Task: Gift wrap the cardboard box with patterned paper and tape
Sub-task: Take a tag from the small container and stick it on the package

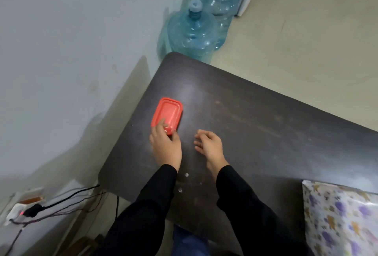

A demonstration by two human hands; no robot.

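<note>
grips the near end of a red lidded container with the left hand, fingers curled round its rim, near the left edge of the dark counter. holds nothing in the right hand, fingers loosely curled, low over the counter just beside the left.

leaves the patterned paper well apart from both hands, at the near right of the counter and cut off by the frame. cannot tell whether the cardboard box sits under it, though the raised, glossy shape suggests so. shows no tape in view.

likely trouble from here: could drag the container over the left edge, being so close to it, and drop it towards the cables on the floor below. might pop the lid if lifted by one end only. could brush the paper with the right sleeve while looking away from it, and crease or shift it. may let untaped folds spring open if left unattended.
</note>
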